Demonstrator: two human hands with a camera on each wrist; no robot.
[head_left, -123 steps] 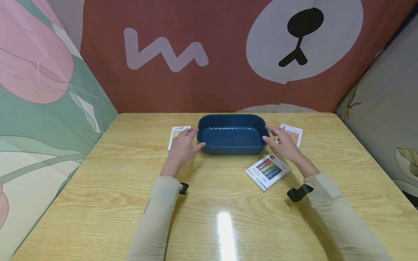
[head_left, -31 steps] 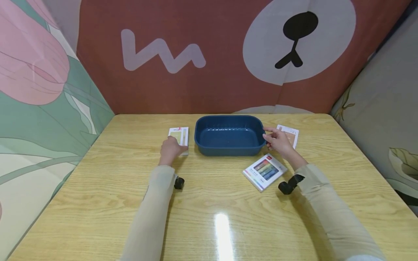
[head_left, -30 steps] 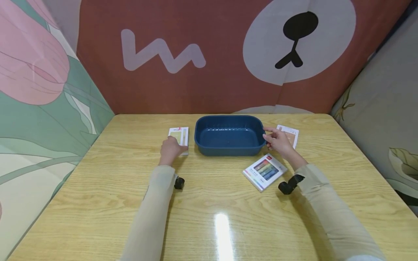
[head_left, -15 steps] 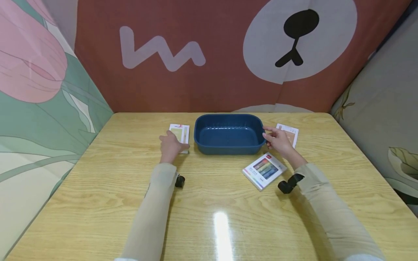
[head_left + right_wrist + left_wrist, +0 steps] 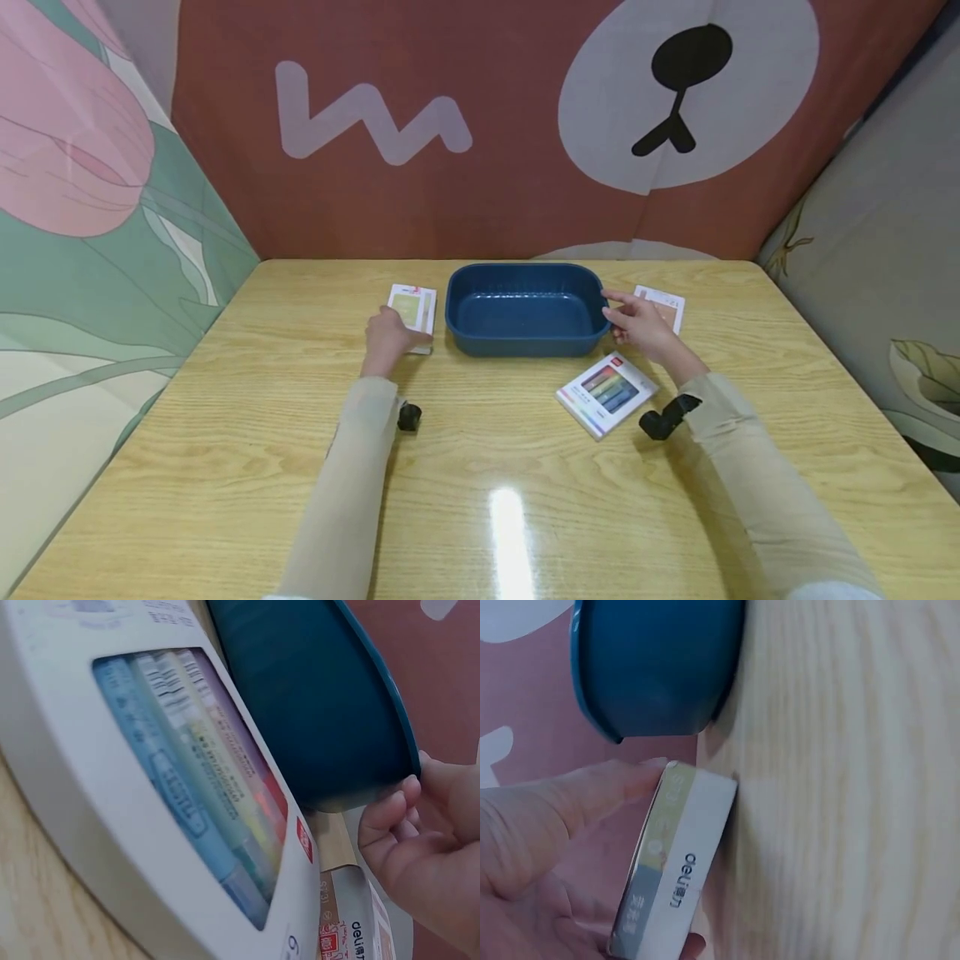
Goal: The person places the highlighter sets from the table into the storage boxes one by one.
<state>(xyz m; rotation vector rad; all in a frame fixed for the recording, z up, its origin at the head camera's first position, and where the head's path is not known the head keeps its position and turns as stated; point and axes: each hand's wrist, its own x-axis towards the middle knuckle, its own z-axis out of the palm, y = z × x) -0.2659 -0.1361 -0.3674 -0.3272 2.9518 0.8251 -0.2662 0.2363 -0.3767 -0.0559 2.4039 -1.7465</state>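
In the head view my left hand (image 5: 386, 340) is on a flat white-and-green deli box (image 5: 422, 310), left of a dark blue plastic tub (image 5: 525, 346). The left wrist view shows the thumb on one edge of that box (image 5: 676, 855) and a fingertip at its opposite edge; the box tilts against the wooden table. My right hand (image 5: 642, 325) holds the tub's right end, fingertips at its rim (image 5: 409, 731). Nearest that hand lie a white box of highlighters (image 5: 609, 395) with a clear window, and a white-and-tan box (image 5: 667, 305), partly hidden behind the hand.
The tub stands near the back edge of the wooden table (image 5: 480, 467), in front of a printed reddish-brown backdrop (image 5: 510, 200). Patterned cloth walls rise at left and right. A black wrist camera (image 5: 662, 421) hangs below the right sleeve.
My left hand has moved from the tub's left end to the deli box beside it. Half a second ago its fingers were more spread. The right hand stays at the tub.
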